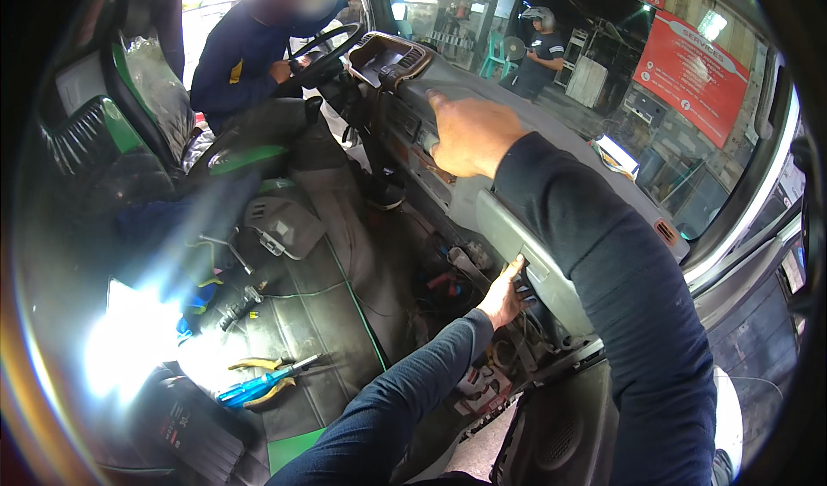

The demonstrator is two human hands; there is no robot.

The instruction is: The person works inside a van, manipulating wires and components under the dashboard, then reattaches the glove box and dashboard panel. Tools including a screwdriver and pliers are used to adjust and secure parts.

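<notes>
Viewing from the head camera, the interior of a vehicle cab is shown, with both hands placed toward the dashboard (405,103). The left hand (502,298) is seen right of centre, set against the lower edge of a grey panel (538,271), with the thumb raised and the other fingers partly hidden; whether it is closed on the panel cannot be told. The right hand (474,137) is observed above it, in the upper middle of the frame, with the index finger extended over the dashboard and the remaining fingers curled; whether anything is held beneath them cannot be told. The panel is located right of centre, partly covered by the right sleeve (620,279). Loose parts and wiring are noted beneath the panel.

On the dark seat (301,331), lower left of the frame, a blue screwdriver (250,390) is found lying across yellow-handled pliers (280,391). A grey plastic piece (289,228) is recorded farther up, with a metal tool (231,252) near it. A dark ribbed case (194,439) is placed at the lower left, beside a glaring light (129,352).

A steering wheel (340,51) is gripped by another person (228,64) at the upper left. A helmeted person (541,51) is visible through the windscreen, upper right, near a red sign (698,77).
</notes>
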